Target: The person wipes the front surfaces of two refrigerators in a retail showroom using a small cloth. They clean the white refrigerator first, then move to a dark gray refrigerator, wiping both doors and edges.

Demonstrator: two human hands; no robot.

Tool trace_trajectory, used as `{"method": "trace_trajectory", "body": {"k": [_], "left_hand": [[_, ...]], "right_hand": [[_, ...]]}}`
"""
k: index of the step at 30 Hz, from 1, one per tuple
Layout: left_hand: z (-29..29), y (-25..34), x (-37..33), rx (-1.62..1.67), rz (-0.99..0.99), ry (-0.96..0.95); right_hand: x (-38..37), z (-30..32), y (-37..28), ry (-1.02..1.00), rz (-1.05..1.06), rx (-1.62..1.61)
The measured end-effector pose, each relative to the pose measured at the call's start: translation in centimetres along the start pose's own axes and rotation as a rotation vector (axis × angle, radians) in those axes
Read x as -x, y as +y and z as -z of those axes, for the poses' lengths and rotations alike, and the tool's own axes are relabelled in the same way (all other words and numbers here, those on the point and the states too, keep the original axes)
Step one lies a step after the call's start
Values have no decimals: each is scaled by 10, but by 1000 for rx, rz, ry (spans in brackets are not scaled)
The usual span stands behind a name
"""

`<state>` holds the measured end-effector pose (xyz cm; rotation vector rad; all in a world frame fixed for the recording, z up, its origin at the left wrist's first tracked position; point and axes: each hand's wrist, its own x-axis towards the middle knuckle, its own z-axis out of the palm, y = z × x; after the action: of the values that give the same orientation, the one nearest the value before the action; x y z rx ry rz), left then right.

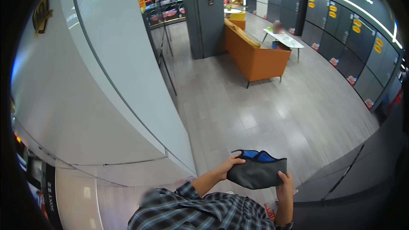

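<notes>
Both my hands hold a dark grey fabric pouch point(254, 173) with a bright blue lining showing at its open top edge. My left hand point(227, 167) grips the pouch's left end, thumb over the rim. My right hand point(284, 183) pinches the lower right corner. The pouch is held flat in front of my chest, above the grey tiled floor point(264, 115). My plaid shirt sleeves point(200, 208) come in from the bottom edge.
A large white curved wall panel point(85, 89) fills the left side, close to my left arm. An orange sofa point(257, 57) and a white table point(284, 39) with a person seated stand far ahead. Dark lockers point(345, 47) line the right wall. A grey pillar point(208, 15) stands behind.
</notes>
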<state>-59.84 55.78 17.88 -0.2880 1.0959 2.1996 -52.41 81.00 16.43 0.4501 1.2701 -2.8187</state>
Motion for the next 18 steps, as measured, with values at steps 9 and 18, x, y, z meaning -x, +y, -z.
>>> {"method": "trace_trajectory", "body": {"k": [9, 18], "left_hand": [[8, 16, 4, -136, -354, 521], [-42, 18, -65, 326, -563, 447]], "right_hand": [[-126, -24, -14, -310, -32, 436], [-231, -15, -72, -484, -145, 345]]}}
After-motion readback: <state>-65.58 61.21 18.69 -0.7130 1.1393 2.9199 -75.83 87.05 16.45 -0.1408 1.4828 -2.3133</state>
